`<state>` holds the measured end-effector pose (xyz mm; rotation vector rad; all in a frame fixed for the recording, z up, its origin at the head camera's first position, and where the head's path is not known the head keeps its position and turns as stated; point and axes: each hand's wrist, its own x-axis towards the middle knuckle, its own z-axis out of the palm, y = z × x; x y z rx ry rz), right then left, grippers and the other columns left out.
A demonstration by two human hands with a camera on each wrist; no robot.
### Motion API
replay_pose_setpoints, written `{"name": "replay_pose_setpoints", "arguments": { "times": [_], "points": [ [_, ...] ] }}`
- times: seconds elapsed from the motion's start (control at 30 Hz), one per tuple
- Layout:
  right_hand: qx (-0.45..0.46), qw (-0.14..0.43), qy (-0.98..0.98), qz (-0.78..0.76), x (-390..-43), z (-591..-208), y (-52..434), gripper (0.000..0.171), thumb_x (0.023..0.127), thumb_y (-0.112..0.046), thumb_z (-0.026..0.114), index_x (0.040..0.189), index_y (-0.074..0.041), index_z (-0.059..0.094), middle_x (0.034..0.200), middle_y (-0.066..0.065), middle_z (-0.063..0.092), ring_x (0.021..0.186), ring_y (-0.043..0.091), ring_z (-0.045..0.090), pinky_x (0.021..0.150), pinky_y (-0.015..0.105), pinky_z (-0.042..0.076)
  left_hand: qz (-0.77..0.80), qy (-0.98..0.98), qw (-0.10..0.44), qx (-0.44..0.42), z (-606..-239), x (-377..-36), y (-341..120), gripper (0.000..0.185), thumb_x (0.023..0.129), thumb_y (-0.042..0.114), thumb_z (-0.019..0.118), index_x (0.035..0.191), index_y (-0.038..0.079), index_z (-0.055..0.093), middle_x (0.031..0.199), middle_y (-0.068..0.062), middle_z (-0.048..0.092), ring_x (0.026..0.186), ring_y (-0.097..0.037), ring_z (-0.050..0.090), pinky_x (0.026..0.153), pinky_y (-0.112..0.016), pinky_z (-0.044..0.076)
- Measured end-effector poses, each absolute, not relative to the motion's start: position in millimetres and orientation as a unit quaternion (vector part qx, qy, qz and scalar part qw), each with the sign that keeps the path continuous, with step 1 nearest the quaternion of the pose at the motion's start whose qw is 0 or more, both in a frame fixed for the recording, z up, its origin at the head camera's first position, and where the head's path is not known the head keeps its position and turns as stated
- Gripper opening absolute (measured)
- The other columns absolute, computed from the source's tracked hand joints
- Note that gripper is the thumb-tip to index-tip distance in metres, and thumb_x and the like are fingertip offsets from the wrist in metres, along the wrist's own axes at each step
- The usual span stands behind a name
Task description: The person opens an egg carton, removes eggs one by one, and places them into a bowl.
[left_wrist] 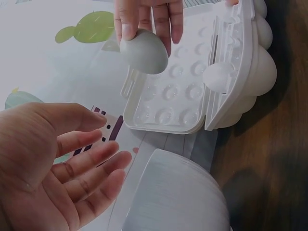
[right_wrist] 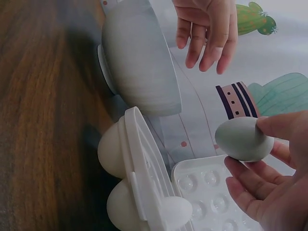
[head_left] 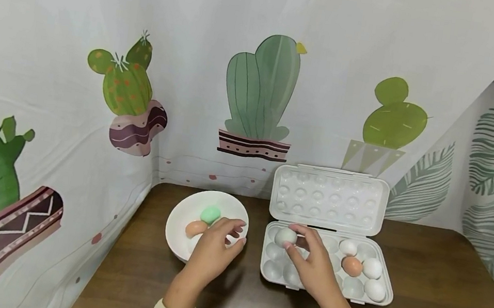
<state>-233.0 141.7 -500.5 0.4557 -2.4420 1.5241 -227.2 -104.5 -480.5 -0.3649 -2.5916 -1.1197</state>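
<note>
From the head view, a round white bowl (head_left: 181,228) holding a pale green egg (head_left: 210,215) and a brown egg (head_left: 195,228) is seen on the dark wooden worktop (head_left: 435,293) beside an open white plastic egg tray (head_left: 378,296), over whose back left cells a pale grey-green egg (head_left: 285,236) is pinched in the grip of the right hand (head_left: 313,269). In the left wrist view, the left hand (left_wrist: 53,168) is shown with its grip open, fingers spread and holding nothing, above the bowl (left_wrist: 178,197), well apart from the grey-green egg (left_wrist: 144,50). In the right wrist view, that egg (right_wrist: 243,139) is held between thumb and fingertips of the right hand (right_wrist: 274,183) above the tray's ribbed lid (right_wrist: 211,197).
</note>
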Motion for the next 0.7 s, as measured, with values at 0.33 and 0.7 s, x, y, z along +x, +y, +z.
{"name": "replay_pose_setpoints", "arguments": {
  "times": [0.33, 0.7],
  "points": [
    [0.166, 0.114, -0.834, 0.513, -231.9, -502.4, 137.5, 0.038, 0.095, -0.021, 0.070, 0.132, -0.021, 0.061, 0.125, 0.001, 0.062, 0.108, 0.018, 0.067, 0.094, 0.039, 0.055, -0.388, -0.900, 0.139, -0.142, -479.8, -225.2, -101.7, 0.033, 0.088, 0.014, 0.074, 0.121, 0.012, 0.069, 0.104, -0.003, 0.069, 0.097, -0.016, 0.068, 0.080, -0.033, 0.059],
    [0.185, 0.118, -0.834, 0.506, -227.7, -500.3, 134.1, 0.038, 0.096, -0.023, 0.070, 0.132, -0.019, 0.061, 0.127, -0.001, 0.062, 0.107, 0.017, 0.067, 0.093, 0.040, 0.056, -0.382, -0.900, 0.121, -0.173, -482.5, -224.0, -97.1, 0.036, 0.087, 0.015, 0.077, 0.122, 0.013, 0.068, 0.106, 0.003, 0.067, 0.098, -0.015, 0.068, 0.078, -0.030, 0.057]
  ]
}}
